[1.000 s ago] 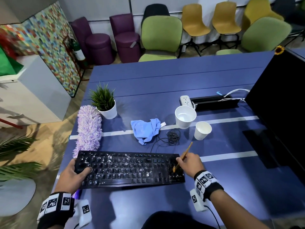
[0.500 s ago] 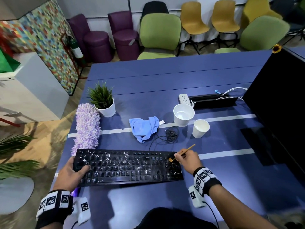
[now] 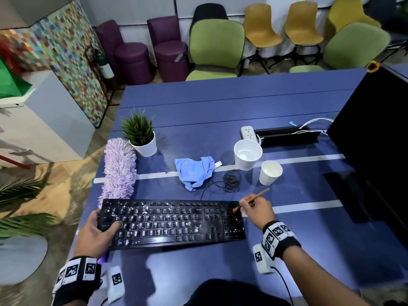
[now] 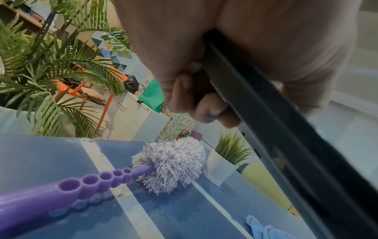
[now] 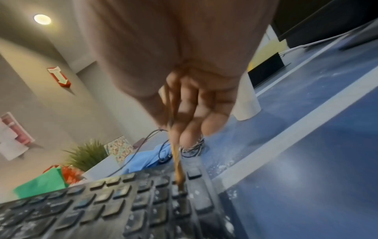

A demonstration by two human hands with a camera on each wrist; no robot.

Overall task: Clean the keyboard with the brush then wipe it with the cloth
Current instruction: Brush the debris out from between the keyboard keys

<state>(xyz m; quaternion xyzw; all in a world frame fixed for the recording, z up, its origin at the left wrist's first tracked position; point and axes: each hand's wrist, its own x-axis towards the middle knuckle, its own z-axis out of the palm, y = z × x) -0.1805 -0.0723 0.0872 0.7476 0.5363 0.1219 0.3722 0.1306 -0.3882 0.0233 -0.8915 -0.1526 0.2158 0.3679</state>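
A black keyboard speckled with white dust lies near the table's front edge. My left hand grips its left end, thumb on the keys; the left wrist view shows my fingers curled under the keyboard edge. My right hand pinches a thin wooden brush, its tip on the keys at the top right corner. In the right wrist view the brush reaches down onto the keyboard. A crumpled blue cloth lies behind the keyboard.
A purple duster and a potted plant stand at the left. A white bowl-like cup, a paper cup, a coiled cable and a power strip sit behind. A black monitor fills the right side.
My right hand has swept the brush from the lower right keys up to the keyboard's top right corner. The left hand keeps its hold on the left end.
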